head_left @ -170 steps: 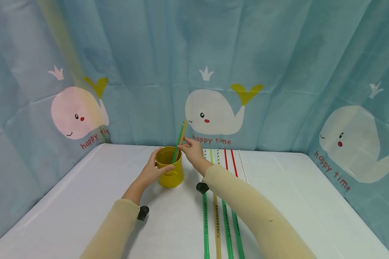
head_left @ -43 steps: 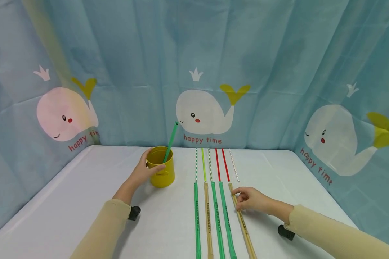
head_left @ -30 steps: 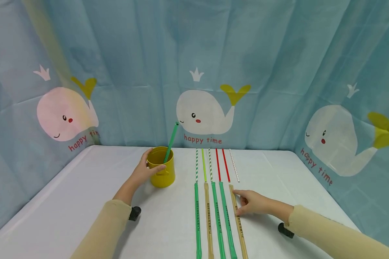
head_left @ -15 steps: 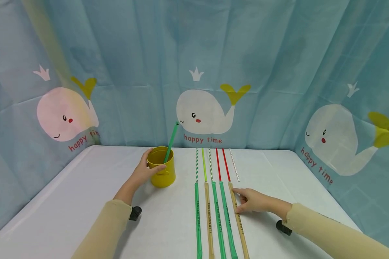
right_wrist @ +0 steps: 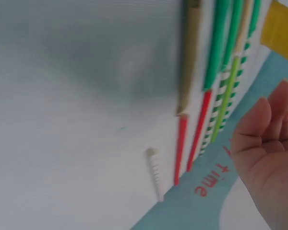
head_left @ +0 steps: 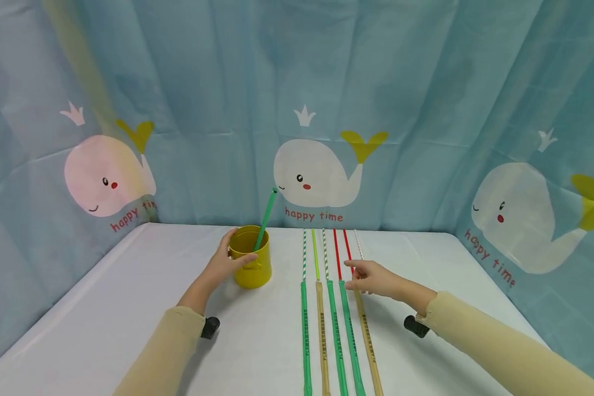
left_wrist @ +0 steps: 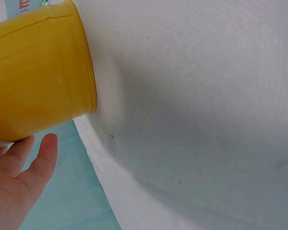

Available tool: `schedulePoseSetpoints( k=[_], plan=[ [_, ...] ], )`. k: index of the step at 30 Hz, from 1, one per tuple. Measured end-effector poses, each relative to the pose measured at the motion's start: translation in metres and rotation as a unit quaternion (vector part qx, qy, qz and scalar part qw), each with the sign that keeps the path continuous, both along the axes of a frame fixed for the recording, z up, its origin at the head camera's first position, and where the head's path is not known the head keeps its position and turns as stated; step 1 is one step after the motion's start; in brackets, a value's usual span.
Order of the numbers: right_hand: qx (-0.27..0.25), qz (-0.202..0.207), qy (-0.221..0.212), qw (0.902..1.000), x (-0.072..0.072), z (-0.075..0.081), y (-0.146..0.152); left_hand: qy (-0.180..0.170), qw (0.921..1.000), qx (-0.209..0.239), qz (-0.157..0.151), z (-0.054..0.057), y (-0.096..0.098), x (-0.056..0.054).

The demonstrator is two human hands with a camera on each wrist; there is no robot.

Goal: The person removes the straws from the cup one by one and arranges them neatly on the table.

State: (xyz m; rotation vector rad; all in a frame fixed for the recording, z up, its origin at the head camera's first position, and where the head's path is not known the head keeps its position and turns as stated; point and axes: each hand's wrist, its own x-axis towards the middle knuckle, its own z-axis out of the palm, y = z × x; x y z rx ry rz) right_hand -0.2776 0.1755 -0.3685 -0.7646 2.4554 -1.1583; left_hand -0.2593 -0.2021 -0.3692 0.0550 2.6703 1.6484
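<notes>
My left hand (head_left: 223, 268) grips the yellow pail (head_left: 258, 273), thumb over its front rim and fingers around the left side. A green straw (head_left: 265, 220) leans up out of the pail. My right hand (head_left: 378, 280) hovers above the straw rows holding nothing, index finger pointing left and thumb apart from it. Beneath it, the rightmost brown straw (head_left: 367, 335) lies with its far end meeting a red straw (head_left: 347, 245), partly covered by the hand. In the right wrist view, that brown straw (right_wrist: 189, 62) and the white striped straw (right_wrist: 156, 177) lie beside the hand (right_wrist: 269, 158).
Thick printed straws, green (head_left: 305, 341) and brown (head_left: 323, 341), lie side by side in the near row on the white table (head_left: 119, 319). Thin straws line up beyond them, including a light green one (head_left: 315, 256). A whale-print curtain (head_left: 218, 170) closes off the back and sides.
My right hand took the brown straw from the pail, laid it at the near row's right end, adjusted it, let go, then moved up and left. My left hand stayed on the pail.
</notes>
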Motion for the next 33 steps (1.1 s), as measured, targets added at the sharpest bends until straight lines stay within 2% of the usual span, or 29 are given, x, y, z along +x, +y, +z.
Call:
schedulePoseSetpoints(
  k=[9,19,24,31,33],
  plan=[
    [-0.095,-0.058,-0.009,0.9938,-0.024,0.020,-0.062,0.004,1.0000,-0.004,0.004,-0.003,-0.001,0.000],
    [-0.168,-0.119,-0.044,0.9775,-0.046,0.031,-0.130,0.006,0.9999,0.005,0.012,-0.004,0.000,-0.002],
    [-0.194,-0.120,-0.060,0.9719,-0.060,0.030,-0.155,0.002,0.9998,0.003,0.022,-0.003,0.001,-0.001],
    [-0.232,-0.118,-0.111,0.9592,-0.073,0.022,-0.179,0.002,0.9997,-0.001,0.025,-0.005,0.001,-0.001],
    [-0.242,-0.106,-0.121,0.9569,-0.075,0.022,-0.184,0.003,0.9997,-0.001,0.025,-0.006,0.002,-0.001]
  ],
)
